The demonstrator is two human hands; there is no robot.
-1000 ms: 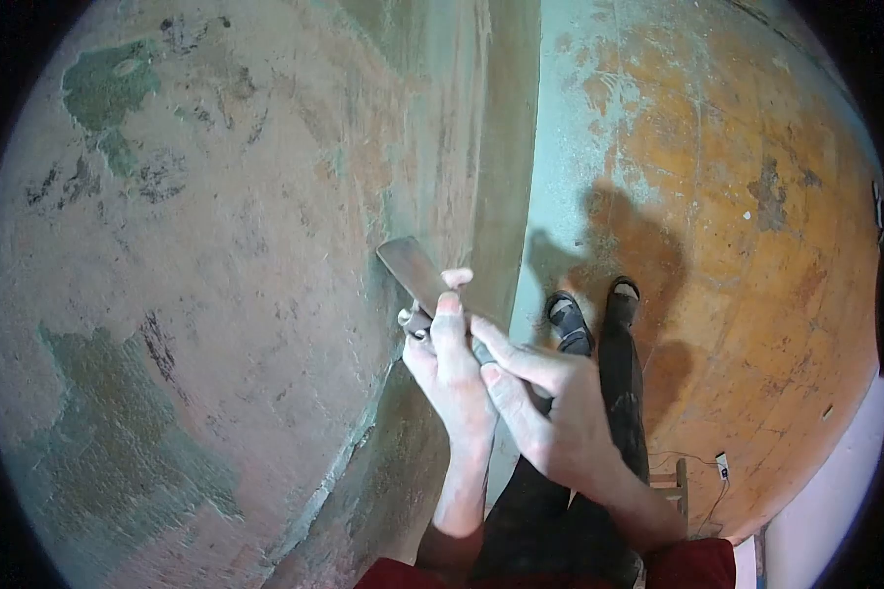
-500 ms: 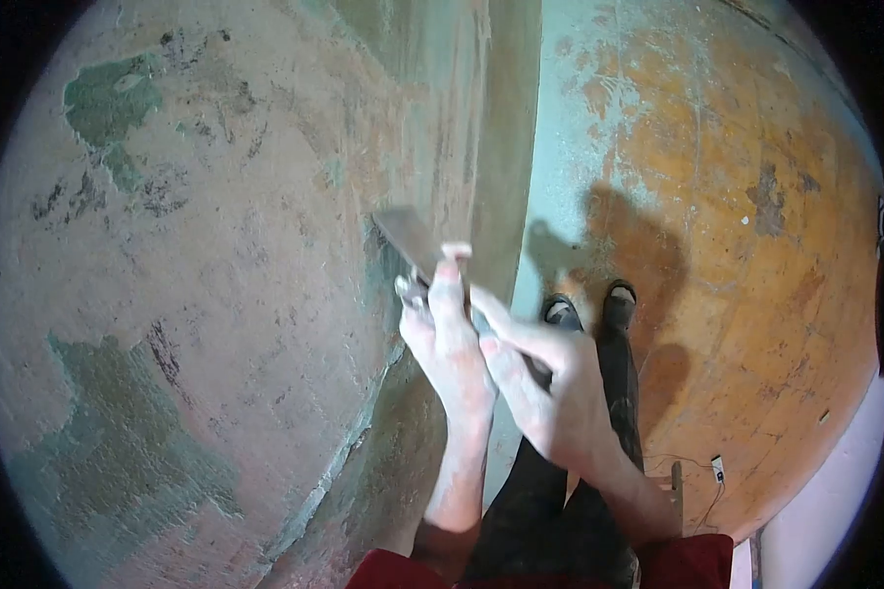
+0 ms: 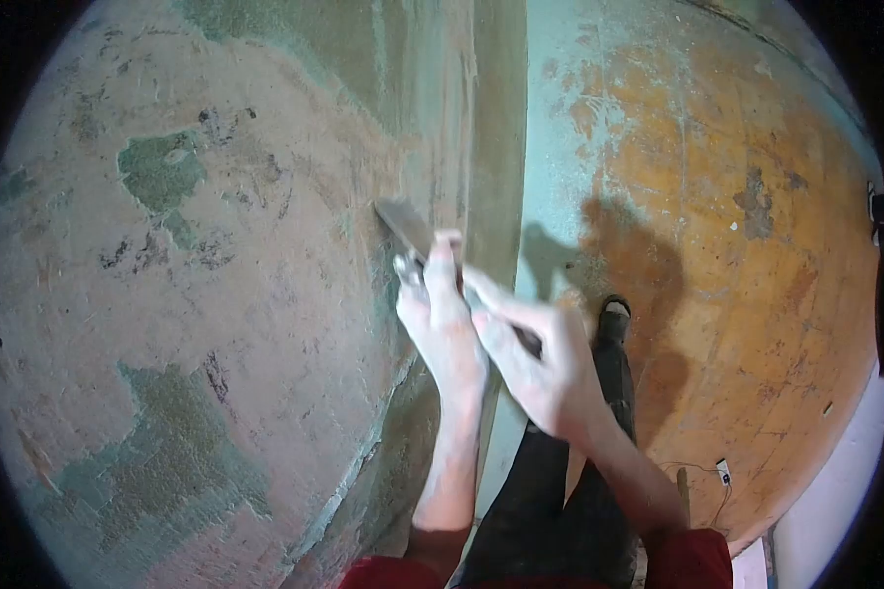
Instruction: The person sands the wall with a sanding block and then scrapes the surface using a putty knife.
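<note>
A flat metal scraper blade point(image 3: 401, 224) lies with its far edge against the patchy pinkish-grey wall point(image 3: 295, 255). My left hand point(image 3: 447, 319) is wrapped around the scraper near the base of its blade. Behind it, to the right, my right hand point(image 3: 535, 358) has its fingers closed on the dark handle, which shows only in part between the fingers. Both hands are dusted with pale powder.
Below on the right is a worn orange and light-blue floor point(image 3: 727, 294), with my shadow on it. A dark shoe point(image 3: 615, 306) stands there. Farther down lie a small white power socket point(image 3: 723, 471) and a thin cable. Green patches mark the wall.
The view has shifted, so the wall patches appear farther right and lower. One shoe has gone out of sight behind my hands. Both hands keep their hold on the scraper.
</note>
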